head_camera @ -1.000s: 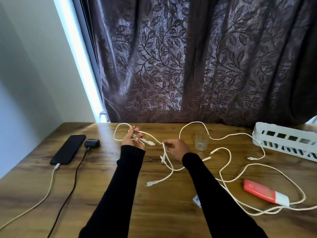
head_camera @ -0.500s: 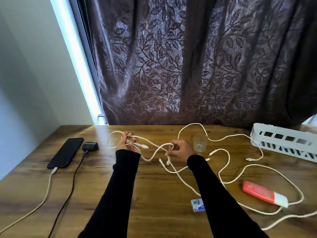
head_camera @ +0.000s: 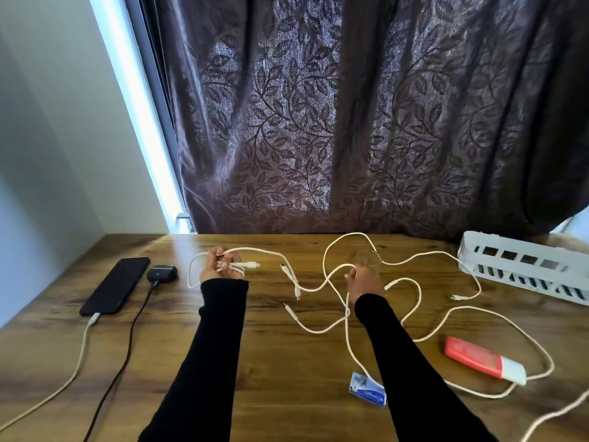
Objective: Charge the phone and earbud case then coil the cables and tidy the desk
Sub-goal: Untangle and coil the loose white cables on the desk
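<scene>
Toward the desk's (head_camera: pixel 287 393) back edge, the left hand (head_camera: pixel 220 266) grips the started coil of white cable (head_camera: pixel 318 287). Its loose length trails rightward across the desk, so the right hand (head_camera: pixel 363 279), nearer, pinches a strand there. By the left edge, phone (head_camera: pixel 116 285) and case (head_camera: pixel 162 272) lie plugged in.

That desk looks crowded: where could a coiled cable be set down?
Bare wood lies between the two sleeves, and between the black cable and the left sleeve. It is crowded to the right, where white cables loop around the glass and red power bank.
</scene>
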